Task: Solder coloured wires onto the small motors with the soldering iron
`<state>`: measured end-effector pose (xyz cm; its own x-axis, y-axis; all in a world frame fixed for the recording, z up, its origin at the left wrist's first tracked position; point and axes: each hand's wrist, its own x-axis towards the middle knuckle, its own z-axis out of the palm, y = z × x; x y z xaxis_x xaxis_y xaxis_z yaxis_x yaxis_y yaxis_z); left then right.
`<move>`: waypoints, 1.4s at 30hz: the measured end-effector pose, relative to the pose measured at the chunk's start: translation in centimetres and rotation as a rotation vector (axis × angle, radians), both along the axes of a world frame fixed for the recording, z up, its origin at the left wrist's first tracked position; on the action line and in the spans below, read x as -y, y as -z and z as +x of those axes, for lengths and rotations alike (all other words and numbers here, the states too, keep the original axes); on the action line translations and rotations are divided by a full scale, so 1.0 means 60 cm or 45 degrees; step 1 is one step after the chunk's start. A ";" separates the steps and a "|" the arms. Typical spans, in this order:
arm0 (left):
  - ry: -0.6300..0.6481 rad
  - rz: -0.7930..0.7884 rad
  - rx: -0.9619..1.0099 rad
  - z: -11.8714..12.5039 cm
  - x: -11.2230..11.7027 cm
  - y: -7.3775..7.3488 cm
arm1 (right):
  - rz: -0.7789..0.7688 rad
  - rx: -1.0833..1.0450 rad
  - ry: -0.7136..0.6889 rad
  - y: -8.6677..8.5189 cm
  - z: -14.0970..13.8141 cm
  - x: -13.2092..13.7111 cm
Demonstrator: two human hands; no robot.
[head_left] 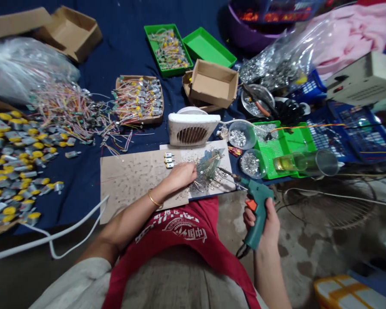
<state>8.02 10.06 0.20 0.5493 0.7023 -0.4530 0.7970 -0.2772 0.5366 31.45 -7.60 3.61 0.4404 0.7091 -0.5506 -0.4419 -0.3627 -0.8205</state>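
Note:
My right hand [264,223] grips a teal soldering gun [259,206] with an orange trigger, its thin metal tip reaching over the edge of a white board [223,163]. My left hand [180,177] rests curled on the board, its fingers closed beside a tangle of thin coloured wires [208,165] among silvery solder bits. I cannot tell whether those fingers pinch a wire. Just beyond that hand lie three small silver motors [168,159] on a speckled cardboard sheet [131,184].
A large heap of yellow-capped small motors [15,163] lies at the left, beside a cardboard tray of wired motors [138,99]. A white fan housing [191,128] stands ahead. Clear cups of metal parts [249,163], green trays [167,49] and a power supply box [363,77] sit farther off.

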 end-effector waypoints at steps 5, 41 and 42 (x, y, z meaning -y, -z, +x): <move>0.018 0.045 -0.026 0.001 0.000 0.004 | 0.198 -0.466 -0.028 0.045 0.017 0.009; -0.041 0.086 0.036 0.000 0.010 0.007 | 0.243 -0.478 0.249 0.053 0.032 0.024; -0.036 0.077 0.029 0.000 0.010 0.006 | 0.195 -0.333 0.280 0.046 0.028 0.025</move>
<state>8.05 9.47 -0.18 0.5383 0.7434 -0.3969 0.7928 -0.2872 0.5376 33.15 -9.09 0.82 0.4501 0.6958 -0.5597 -0.6975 -0.1175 -0.7069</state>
